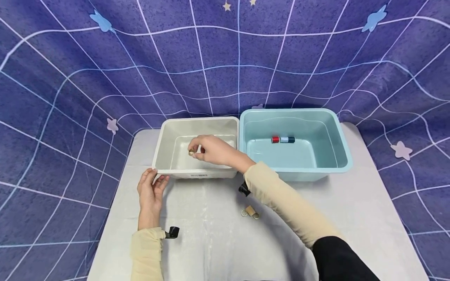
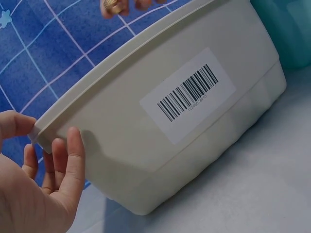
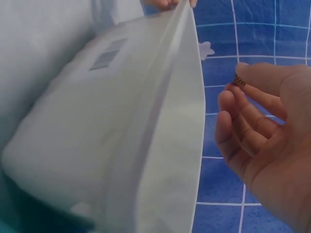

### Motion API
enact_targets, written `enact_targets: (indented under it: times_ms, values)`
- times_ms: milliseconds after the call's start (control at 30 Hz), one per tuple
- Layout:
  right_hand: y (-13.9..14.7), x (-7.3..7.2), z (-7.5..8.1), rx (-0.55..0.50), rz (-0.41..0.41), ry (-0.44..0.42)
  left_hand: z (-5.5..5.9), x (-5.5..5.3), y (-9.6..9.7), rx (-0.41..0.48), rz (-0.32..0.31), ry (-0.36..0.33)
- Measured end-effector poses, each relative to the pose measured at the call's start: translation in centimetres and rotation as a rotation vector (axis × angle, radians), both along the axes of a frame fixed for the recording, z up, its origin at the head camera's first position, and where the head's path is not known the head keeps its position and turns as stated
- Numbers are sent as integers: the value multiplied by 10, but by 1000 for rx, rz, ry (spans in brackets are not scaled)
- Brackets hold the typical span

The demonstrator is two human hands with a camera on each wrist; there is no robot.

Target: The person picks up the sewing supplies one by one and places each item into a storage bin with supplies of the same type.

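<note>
My right hand (image 1: pixel 214 150) is over the inside of the off-white plastic bin (image 1: pixel 159 148), pinching a small gold-coloured ring (image 1: pixel 191 152) between thumb and fingertips. In the right wrist view, the ring (image 3: pixel 239 81) shows a dark, patterned band, and the other fingers are loosely bent. My left hand (image 1: pixel 151 192) grips the bin's front left corner. In the left wrist view its fingers (image 2: pixel 74 150) lie against the outside of the bin, just below the rim (image 2: pixel 92 80). A barcode label (image 2: pixel 188 94) is on the bin's front wall.
To the right, a light blue bin (image 1: pixel 339 156) stands against the off-white one, with a red, white and dark cylinder (image 1: pixel 283 139) inside. Nearer on the white table (image 1: pixel 197 242) lie two small rings (image 1: pixel 244 213) and a tan block (image 1: pixel 250 210). A blue gridded curtain (image 1: pixel 218 50) hangs behind.
</note>
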State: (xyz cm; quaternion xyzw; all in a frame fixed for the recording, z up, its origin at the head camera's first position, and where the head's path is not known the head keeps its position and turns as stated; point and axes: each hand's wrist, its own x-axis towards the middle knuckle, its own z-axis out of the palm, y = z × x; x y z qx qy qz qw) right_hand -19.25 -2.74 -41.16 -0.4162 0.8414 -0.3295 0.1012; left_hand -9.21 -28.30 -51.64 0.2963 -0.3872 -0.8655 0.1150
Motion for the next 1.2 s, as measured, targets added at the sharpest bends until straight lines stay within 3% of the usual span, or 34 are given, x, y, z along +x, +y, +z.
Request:
enact_targets:
  times_ms: [333, 533, 833, 1200]
  values:
    - [-24, -40, 7, 116, 27, 35, 1, 1, 0, -31, -9, 0]
    - [-36, -64, 2, 185, 55, 53, 1, 0, 0, -33, -3, 3]
    - [-55, -83, -22, 218, 44, 59, -2, 0, -5, -45, -13, -10]
    - [-67, -100, -49, 333, -11, 143, -3, 0, -7, -75, -11, -34]
